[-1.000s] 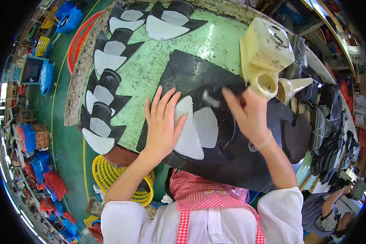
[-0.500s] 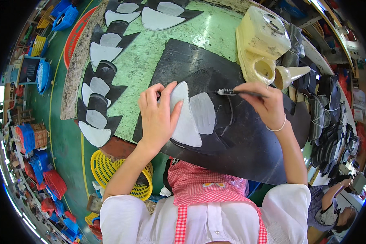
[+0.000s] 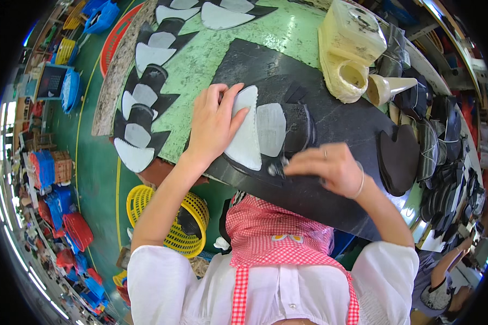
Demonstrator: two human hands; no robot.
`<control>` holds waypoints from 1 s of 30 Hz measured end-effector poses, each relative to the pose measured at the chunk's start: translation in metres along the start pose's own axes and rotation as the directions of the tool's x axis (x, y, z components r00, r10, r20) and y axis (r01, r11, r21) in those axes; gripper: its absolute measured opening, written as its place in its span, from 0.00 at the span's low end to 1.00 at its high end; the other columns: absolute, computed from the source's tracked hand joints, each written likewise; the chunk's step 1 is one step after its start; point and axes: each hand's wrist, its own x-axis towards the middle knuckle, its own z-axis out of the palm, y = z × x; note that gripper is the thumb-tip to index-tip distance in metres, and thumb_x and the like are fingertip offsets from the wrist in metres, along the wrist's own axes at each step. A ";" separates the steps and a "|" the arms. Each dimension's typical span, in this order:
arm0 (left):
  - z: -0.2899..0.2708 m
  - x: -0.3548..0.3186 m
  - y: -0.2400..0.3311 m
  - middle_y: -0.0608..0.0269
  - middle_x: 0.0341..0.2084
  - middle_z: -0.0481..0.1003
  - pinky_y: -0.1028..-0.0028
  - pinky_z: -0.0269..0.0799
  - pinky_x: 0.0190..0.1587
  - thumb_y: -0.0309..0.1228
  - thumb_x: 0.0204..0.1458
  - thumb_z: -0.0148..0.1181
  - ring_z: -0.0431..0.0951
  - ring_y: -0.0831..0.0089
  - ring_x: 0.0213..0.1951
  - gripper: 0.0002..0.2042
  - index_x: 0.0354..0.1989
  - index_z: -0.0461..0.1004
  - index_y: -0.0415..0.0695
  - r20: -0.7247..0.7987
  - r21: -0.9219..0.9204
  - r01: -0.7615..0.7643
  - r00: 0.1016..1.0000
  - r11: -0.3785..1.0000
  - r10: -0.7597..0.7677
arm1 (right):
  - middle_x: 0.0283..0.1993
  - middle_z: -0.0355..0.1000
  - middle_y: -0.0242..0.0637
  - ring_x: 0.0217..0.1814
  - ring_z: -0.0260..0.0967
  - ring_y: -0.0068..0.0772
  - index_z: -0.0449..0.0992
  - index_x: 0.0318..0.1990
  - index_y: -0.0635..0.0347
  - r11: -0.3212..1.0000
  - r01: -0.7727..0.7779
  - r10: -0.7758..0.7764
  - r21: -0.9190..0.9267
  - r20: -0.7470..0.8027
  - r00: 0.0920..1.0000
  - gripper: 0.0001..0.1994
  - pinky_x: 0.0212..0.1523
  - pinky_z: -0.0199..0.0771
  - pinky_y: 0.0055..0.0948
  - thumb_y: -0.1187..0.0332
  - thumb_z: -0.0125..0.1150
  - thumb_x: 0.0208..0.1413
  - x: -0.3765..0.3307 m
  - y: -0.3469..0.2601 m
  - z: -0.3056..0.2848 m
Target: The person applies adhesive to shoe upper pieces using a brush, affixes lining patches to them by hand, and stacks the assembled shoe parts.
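On a black sheet (image 3: pixel 341 146) lies a black shoe upper piece (image 3: pixel 297 129) with a grey patch (image 3: pixel 271 129) and a white crescent-shaped piece (image 3: pixel 246 135) with a zigzag edge. My left hand (image 3: pixel 217 119) presses on the white piece, thumb and fingers spread apart. A small brush (image 3: pixel 278 168) with a pale, blurred tip is pinched in my right hand (image 3: pixel 331 168), near the upper's lower right edge. Most of the brush handle is hidden by the fingers.
Several similar uppers (image 3: pixel 138 135) overlap in a row along the table's left side. A yellowish glue container (image 3: pixel 352 38) with a round opening stands at the back right, beside a cone-shaped nozzle (image 3: pixel 390 88). Dark cut pieces (image 3: pixel 398 160) lie right; a yellow basket (image 3: pixel 200 214) stands below.
My right hand has moved the brush down and left, from the upper's upper right to its lower edge. My left hand stays on the white piece. The view has shifted slightly.
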 end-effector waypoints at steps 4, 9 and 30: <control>-0.003 -0.003 -0.003 0.56 0.41 0.66 0.63 0.63 0.47 0.34 0.49 0.63 0.68 0.58 0.44 0.22 0.54 0.70 0.43 -0.020 0.003 0.001 1.000 1.000 -0.001 | 0.37 0.77 0.36 0.31 0.75 0.33 0.79 0.42 0.56 0.968 -0.086 0.085 0.235 0.017 0.996 0.14 0.32 0.72 0.31 0.80 0.61 0.46 -0.021 -0.003 -0.010; -0.012 0.002 -0.003 0.56 0.47 0.67 0.60 0.59 0.56 0.32 0.47 0.64 0.66 0.55 0.53 0.21 0.51 0.70 0.45 -0.077 -0.022 -0.044 0.996 0.999 0.043 | 0.28 0.72 0.28 0.21 0.61 0.12 0.78 0.41 0.65 0.751 -0.307 0.583 0.585 -0.368 0.725 0.06 0.22 0.59 0.17 0.78 0.57 0.58 -0.028 -0.009 -0.036; -0.013 0.011 -0.005 0.60 0.44 0.70 0.61 0.61 0.53 0.32 0.46 0.65 0.66 0.59 0.49 0.19 0.48 0.73 0.45 0.018 -0.146 -0.004 1.000 0.989 0.007 | 0.17 0.62 0.24 0.14 0.52 0.13 0.75 0.34 0.58 0.779 -0.427 0.610 0.459 -0.710 0.350 0.08 0.16 0.46 0.16 0.65 0.56 0.63 -0.048 0.062 -0.071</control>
